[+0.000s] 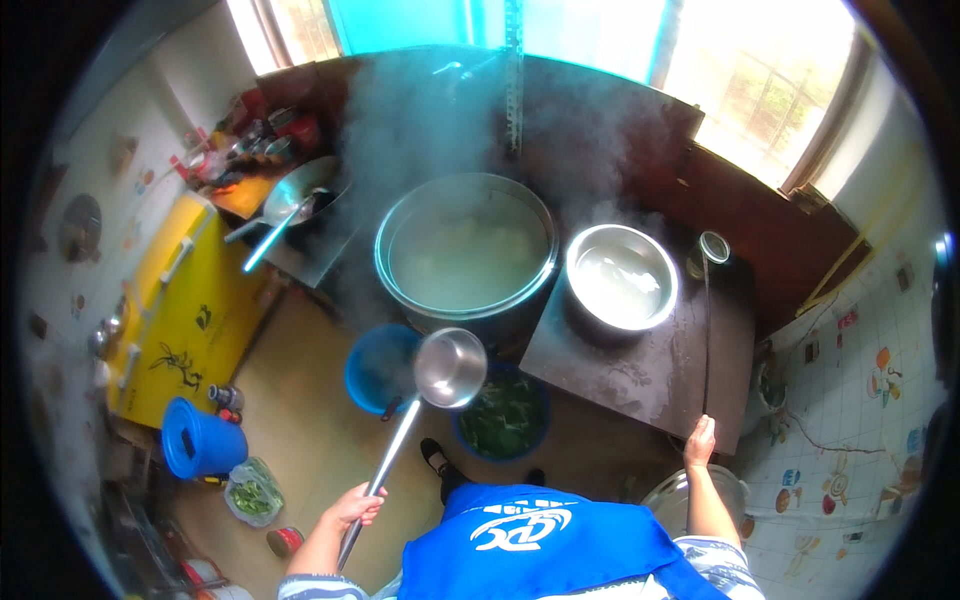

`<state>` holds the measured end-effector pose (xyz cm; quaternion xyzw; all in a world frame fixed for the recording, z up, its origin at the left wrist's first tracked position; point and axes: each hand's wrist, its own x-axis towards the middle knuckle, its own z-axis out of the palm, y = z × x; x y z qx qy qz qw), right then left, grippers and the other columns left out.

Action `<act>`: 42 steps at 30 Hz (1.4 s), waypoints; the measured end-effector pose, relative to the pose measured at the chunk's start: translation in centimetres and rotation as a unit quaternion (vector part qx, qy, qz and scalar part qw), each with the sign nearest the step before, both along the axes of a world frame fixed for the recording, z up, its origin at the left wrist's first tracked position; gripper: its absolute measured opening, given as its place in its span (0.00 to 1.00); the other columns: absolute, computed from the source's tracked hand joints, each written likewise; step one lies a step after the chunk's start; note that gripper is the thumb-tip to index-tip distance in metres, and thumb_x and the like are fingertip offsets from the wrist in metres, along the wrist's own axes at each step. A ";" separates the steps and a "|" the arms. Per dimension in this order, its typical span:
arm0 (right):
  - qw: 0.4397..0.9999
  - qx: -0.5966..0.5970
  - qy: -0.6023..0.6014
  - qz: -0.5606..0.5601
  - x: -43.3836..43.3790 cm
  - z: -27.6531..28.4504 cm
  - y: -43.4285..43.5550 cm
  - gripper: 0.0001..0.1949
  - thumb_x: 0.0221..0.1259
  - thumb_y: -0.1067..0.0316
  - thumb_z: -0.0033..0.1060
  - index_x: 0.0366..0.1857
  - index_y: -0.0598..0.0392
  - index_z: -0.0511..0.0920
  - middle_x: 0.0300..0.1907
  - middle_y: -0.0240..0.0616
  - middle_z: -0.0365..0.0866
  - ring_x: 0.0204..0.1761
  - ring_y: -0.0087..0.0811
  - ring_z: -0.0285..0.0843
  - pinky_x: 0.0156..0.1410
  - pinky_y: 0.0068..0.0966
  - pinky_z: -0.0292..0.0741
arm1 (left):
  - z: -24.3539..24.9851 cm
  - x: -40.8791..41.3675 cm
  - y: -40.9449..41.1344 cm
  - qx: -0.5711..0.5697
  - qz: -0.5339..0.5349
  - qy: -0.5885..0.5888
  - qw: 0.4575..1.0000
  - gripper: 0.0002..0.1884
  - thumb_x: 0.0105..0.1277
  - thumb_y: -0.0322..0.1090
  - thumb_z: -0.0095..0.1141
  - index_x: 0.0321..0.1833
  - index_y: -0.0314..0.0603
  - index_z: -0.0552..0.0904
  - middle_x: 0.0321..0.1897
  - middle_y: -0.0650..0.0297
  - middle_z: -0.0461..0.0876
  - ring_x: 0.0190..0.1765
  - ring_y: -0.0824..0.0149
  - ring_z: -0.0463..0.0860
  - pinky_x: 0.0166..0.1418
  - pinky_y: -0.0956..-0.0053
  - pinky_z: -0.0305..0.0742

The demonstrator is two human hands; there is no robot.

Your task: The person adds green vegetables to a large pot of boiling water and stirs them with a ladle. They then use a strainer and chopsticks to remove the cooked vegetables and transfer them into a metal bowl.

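My left hand (356, 505) grips the long metal handle of a deep ladle (450, 367). The ladle's bowl is in the air in front of a large steaming pot (382, 289) of cloudy liquid. On the right, my right hand (700, 444) is closed around the near end of a thin dark rod (706, 345). The rod runs up to a small round metal-rimmed container (713, 247) at the back of the dark stove top (600, 366); whether the two are joined cannot be made out. Between them and the pot stands a shiny metal basin (576, 300) holding liquid.
Below the pot, a blue bucket (367, 375) and a tub of leafy greens (502, 416) stand on the floor. A wok (285, 199) with a ladle sits at back left, beside a yellow chest freezer (187, 315). A blue lidded bucket (217, 446) and bagged greens (255, 491) lie left.
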<state>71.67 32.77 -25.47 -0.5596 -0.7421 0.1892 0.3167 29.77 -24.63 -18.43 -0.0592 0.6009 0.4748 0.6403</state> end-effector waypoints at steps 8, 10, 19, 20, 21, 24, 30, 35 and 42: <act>0.990 0.036 0.113 0.078 -8.1 7.8 -0.1 0.13 0.72 0.60 0.46 0.40 0.59 0.76 0.30 0.39 0.79 0.33 0.31 0.77 0.43 0.27 0.73 | -14.2 -0.2 13.3 -0.102 -0.177 0.088 0.975 0.09 0.63 0.29 0.52 0.24 0.38 0.75 0.13 0.63 0.71 0.14 0.70 0.70 0.17 0.75 0.67; 0.983 -0.004 0.143 0.114 -10.7 8.6 -1.2 0.11 0.71 0.62 0.50 0.40 0.60 0.77 0.30 0.33 0.79 0.34 0.24 0.74 0.43 0.23 0.73 | -16.7 -0.1 17.0 -0.160 -0.224 0.100 0.956 0.09 0.62 0.30 0.55 0.24 0.36 0.76 0.14 0.62 0.74 0.14 0.71 0.72 0.17 0.75 0.69; 0.929 -0.243 0.235 0.151 -21.4 8.8 -7.6 0.14 0.74 0.58 0.45 0.41 0.53 0.81 0.19 0.16 0.60 0.20 0.10 0.51 0.24 0.12 0.49 | -20.0 -3.7 22.6 -0.187 -0.533 0.349 0.747 0.11 0.63 0.35 0.56 0.45 0.39 0.85 0.39 0.58 0.86 0.41 0.63 0.85 0.41 0.66 0.80; 0.932 -0.265 0.209 0.130 -22.6 9.0 -8.3 0.15 0.75 0.56 0.44 0.42 0.52 0.81 0.18 0.16 0.60 0.18 0.09 0.52 0.23 0.12 0.49 | -21.1 -4.6 22.9 -0.178 -0.564 0.424 0.686 0.13 0.63 0.35 0.55 0.49 0.42 0.85 0.44 0.58 0.86 0.46 0.63 0.85 0.45 0.64 0.80; 0.928 -0.275 0.206 0.143 -23.4 8.5 -8.3 0.14 0.74 0.55 0.44 0.43 0.49 0.81 0.18 0.16 0.61 0.17 0.09 0.52 0.21 0.12 0.50 | -23.3 -5.6 23.8 -0.186 -0.618 0.419 0.639 0.16 0.63 0.35 0.54 0.54 0.46 0.83 0.54 0.59 0.81 0.58 0.62 0.80 0.50 0.64 0.77; 0.924 -0.297 0.207 0.124 -27.3 8.3 -9.3 0.12 0.73 0.55 0.46 0.48 0.47 0.78 0.18 0.19 0.64 0.16 0.10 0.55 0.19 0.11 0.52 | -25.1 -9.3 24.1 -0.194 -0.616 0.581 0.496 0.15 0.65 0.37 0.50 0.51 0.47 0.84 0.49 0.63 0.81 0.53 0.60 0.78 0.56 0.59 0.66; 0.899 -0.342 0.250 0.111 -33.8 6.9 -8.4 0.08 0.69 0.60 0.55 0.45 0.50 0.78 0.27 0.25 0.77 0.21 0.09 0.61 0.24 0.07 0.58 | -26.7 -18.6 21.9 -0.032 -0.486 0.769 0.413 0.15 0.66 0.37 0.47 0.52 0.48 0.82 0.53 0.63 0.78 0.58 0.61 0.73 0.66 0.55 0.61; 0.874 -0.354 0.318 0.103 -38.4 7.3 -7.3 0.08 0.66 0.65 0.60 0.44 0.53 0.79 0.32 0.31 0.80 0.28 0.13 0.70 0.32 0.08 0.64 | -30.1 -22.3 16.1 -0.151 -0.042 0.724 0.672 0.11 0.63 0.32 0.49 0.45 0.42 0.81 0.53 0.57 0.77 0.58 0.56 0.73 0.63 0.57 0.66; 0.854 -0.355 0.367 0.099 -41.7 7.4 -6.3 0.13 0.68 0.70 0.54 0.54 0.58 0.74 0.38 0.36 0.79 0.35 0.19 0.77 0.42 0.11 0.79 | -45.5 -22.1 7.3 -0.362 0.167 0.212 0.892 0.18 0.72 0.51 0.47 0.48 0.44 0.78 0.33 0.54 0.80 0.41 0.51 0.80 0.49 0.54 0.75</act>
